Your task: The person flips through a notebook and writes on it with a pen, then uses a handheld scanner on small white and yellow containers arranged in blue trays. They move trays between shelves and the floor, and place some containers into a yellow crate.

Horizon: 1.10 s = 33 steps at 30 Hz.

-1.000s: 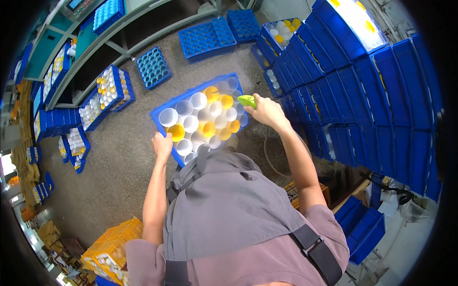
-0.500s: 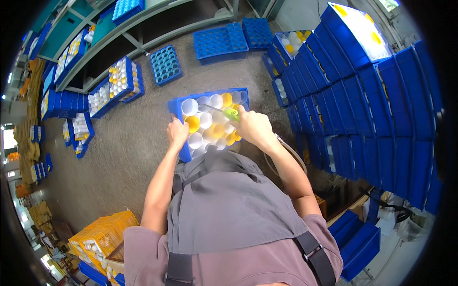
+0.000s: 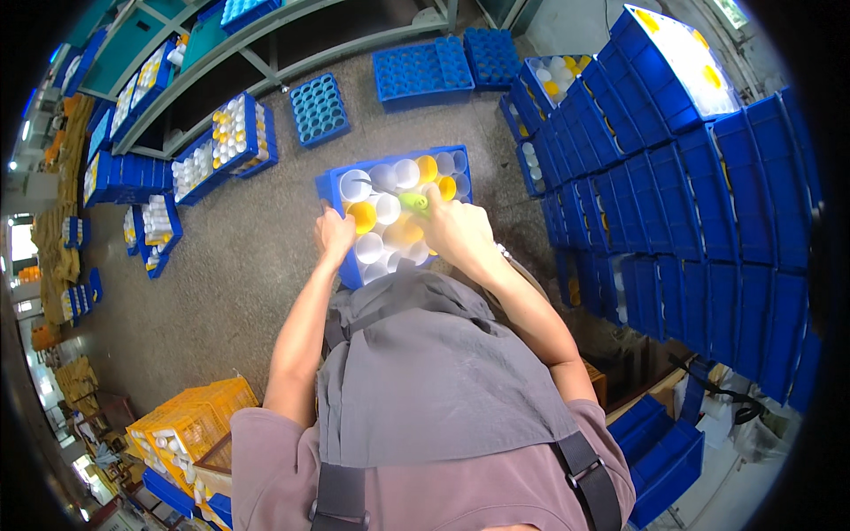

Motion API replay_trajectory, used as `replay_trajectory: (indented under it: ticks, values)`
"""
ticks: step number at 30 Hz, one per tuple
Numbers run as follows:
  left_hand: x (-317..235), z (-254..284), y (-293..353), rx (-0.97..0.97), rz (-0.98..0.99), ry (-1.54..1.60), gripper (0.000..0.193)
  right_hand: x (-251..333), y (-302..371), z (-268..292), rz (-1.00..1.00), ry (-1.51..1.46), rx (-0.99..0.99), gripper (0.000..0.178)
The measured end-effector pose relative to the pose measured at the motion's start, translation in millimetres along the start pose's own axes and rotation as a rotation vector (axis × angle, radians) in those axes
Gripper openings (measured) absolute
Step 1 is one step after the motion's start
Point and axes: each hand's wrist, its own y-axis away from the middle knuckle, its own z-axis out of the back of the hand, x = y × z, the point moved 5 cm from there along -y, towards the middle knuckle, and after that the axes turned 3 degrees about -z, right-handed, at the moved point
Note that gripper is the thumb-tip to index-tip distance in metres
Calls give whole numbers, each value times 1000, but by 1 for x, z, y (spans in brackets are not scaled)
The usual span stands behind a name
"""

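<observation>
A: Left hand (image 3: pixel 335 234)?
B: Closed over left edge of blue tray (image 3: pixel 390 212), gripping rim.
A: Right hand (image 3: pixel 456 232)?
B: Curled around small green object (image 3: pixel 413 203), held over white and yellow cones (image 3: pixel 382 209) in tray.
A: Tray position?
B: On the floor (image 3: pixel 230 274), just beside stacked blue crates (image 3: pixel 682 203).

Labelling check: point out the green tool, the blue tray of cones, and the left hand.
green tool (image 3: pixel 413 202), head view, its tip beyond the right hand.
blue tray (image 3: pixel 329 188), head view, left rim.
left hand (image 3: pixel 335 234), head view, its back.
</observation>
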Motion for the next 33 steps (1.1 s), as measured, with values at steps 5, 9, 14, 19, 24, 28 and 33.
replay_trajectory:
  ticks: [5,9,14,19,24,28,33]
  values:
    - [4,5,0,2,11,10,73,1,12,-5,67,-3,81,36]
    - [15,4,-6,-4,47,15,72,4,16,-14,55,-24,141,35]
    - [30,8,-11,-87,99,77,55,3,28,-27,26,8,219,37]
    - [42,16,-10,-152,155,115,37,13,37,-47,109,12,287,40]
    - [65,23,-3,-147,224,189,35,-17,32,-44,-76,69,246,37]
    - [80,28,2,-176,208,269,32,-52,19,-37,-130,58,187,39]
    - [99,25,9,-172,185,360,29,-111,-9,-43,-327,137,124,47]
